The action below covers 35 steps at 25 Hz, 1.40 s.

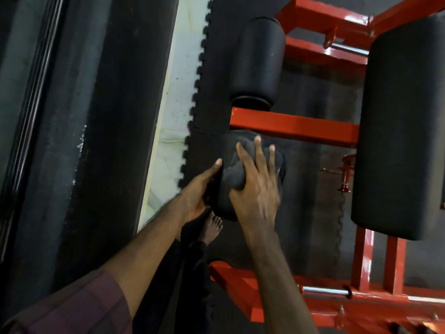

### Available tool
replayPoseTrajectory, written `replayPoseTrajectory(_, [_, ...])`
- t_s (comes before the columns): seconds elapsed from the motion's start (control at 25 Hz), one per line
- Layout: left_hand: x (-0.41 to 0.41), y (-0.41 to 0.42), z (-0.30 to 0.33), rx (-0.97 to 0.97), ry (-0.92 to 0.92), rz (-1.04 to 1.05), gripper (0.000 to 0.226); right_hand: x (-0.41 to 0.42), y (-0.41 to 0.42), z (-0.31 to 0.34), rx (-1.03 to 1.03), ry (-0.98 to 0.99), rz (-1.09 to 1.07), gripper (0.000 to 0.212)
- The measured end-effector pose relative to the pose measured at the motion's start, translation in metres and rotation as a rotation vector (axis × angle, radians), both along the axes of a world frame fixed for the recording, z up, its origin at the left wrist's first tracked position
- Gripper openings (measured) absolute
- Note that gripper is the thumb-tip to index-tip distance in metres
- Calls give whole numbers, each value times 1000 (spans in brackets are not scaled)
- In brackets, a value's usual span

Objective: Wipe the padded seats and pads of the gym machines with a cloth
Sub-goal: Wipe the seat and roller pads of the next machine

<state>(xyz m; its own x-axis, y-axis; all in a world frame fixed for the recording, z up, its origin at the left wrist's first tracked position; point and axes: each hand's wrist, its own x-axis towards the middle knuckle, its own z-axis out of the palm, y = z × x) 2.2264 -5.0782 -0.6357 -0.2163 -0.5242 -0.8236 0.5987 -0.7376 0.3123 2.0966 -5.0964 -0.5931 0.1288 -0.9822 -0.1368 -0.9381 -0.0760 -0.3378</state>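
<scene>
**Cloth pressed to the near roller pad, far pad next in line**

Dark rubber floor mats with toothed interlocking edges run beneath an orange steel machine frame (296,127), a pale strip of bare floor showing along the mat's edge at the left.

Two black roller pads sit end to end on one line, split by the orange crossbar. The near roller pad (224,203) is between both hands. The right hand (255,186) lies flat on its upper side with fingers spread, pinning a bunched dark cloth (234,174) against the padding; its grip is a pressing hold more than a closed fist. The left hand (197,191) cups the pad's left flank, thumb up along the side, half open, steadying it.

The pad's long axis runs away from the person, toward the far roller pad (258,61) beyond the crossbar. So the likely stroke goes along that axis or around the barrel, and the right hand, already carrying the cloth, is the nearer one to reach the far pad. A large back pad (399,121) stands well apart to the right, untouched by either hand.
</scene>
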Motion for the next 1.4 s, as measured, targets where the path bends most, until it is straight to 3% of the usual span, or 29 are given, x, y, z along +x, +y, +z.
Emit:
replayPoseTrajectory(0.12, [-7,3,3,-29,-39,44,46,-6,2,4,39,-78,-53,75])
replayPoseTrajectory(0.28, [-18,2,18,-16,-236,99,25,-21,80,13,78,-158,-38,73])
replayPoseTrajectory(0.44, [-24,0,10,26,-356,97,57,-16,18,6,114,-204,-75,72])
replayPoseTrajectory(0.56, [-28,1,3,52,-472,41,61,-11,-17,2,113,-194,-67,75])
replayPoseTrajectory(0.68, [-28,1,5,47,-406,140,39,-16,36,10,85,-167,-26,76])
replayPoseTrajectory(0.8, [-14,1,-1,25,-294,99,55,-22,78,14,102,-146,4,76])
replayPoseTrajectory(0.92, [-7,-1,-6,28,5,123,56,-10,25,3,31,-49,51,80])
replayPoseTrajectory(1.0, [-8,0,-8,21,46,137,48,-3,-13,-3,20,-13,29,85])
replayPoseTrajectory(1.08, [-13,2,-6,-6,7,128,45,-5,-17,-5,20,-34,-10,85])
replayPoseTrajectory(1.2, [-22,5,0,10,-97,177,62,-17,44,3,2,-94,16,77])
replayPoseTrajectory(1.28, [-25,4,8,10,-260,156,46,-24,79,9,36,-153,15,72])
replayPoseTrajectory(1.4, [-34,4,6,-30,-463,74,39,-17,31,3,28,-207,-32,71])
